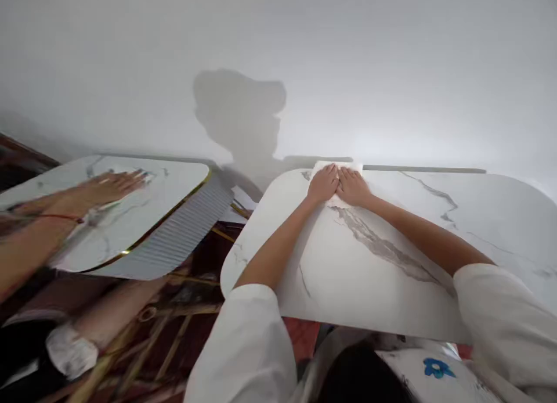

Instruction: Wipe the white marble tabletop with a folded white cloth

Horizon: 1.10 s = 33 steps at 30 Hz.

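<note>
Near the far edge of a white marble-patterned tabletop [322, 258], my left hand [323, 183] and my right hand [353, 186] lie side by side, almost touching. Both press flat, fingers stretched forward, on a white cloth or paper wipe [354, 166]. Its edges show behind and between the hands; the rest is hidden under them. Grey veining runs across the tabletop below my arms.
To the left, another person's hand [115, 185] rests on white material on a second marble-patterned table [169, 179] with a gold rim and ribbed side. A white wall [391, 72] rises behind both tables. Gold-coloured metal bars [174, 339] stand below, between them.
</note>
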Available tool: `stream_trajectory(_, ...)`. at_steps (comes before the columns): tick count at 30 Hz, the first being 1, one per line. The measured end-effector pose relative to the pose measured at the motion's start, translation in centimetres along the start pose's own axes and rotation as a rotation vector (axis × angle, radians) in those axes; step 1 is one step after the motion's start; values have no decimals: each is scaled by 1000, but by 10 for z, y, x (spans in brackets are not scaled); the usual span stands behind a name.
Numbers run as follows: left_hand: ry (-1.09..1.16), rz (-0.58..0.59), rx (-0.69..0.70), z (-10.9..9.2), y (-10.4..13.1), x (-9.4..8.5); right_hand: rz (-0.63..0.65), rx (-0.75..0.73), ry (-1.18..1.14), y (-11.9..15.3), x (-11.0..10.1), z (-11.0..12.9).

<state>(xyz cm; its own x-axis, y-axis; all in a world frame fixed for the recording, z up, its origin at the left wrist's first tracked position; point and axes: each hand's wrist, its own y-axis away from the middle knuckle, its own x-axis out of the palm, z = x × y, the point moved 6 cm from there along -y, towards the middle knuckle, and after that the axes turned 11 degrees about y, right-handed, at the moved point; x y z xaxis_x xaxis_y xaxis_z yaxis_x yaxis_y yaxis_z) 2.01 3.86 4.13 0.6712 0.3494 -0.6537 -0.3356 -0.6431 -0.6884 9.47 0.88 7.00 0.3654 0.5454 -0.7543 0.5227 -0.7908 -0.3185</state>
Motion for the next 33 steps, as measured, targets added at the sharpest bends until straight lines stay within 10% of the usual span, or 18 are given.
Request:
stream_trajectory(24,102,-26,-253,-110,227,-30,-115,-248,-198,195,-66,114)
stream_trajectory(33,256,30,-250,-178,218,-13,-30,-230,-194,249,-79,69)
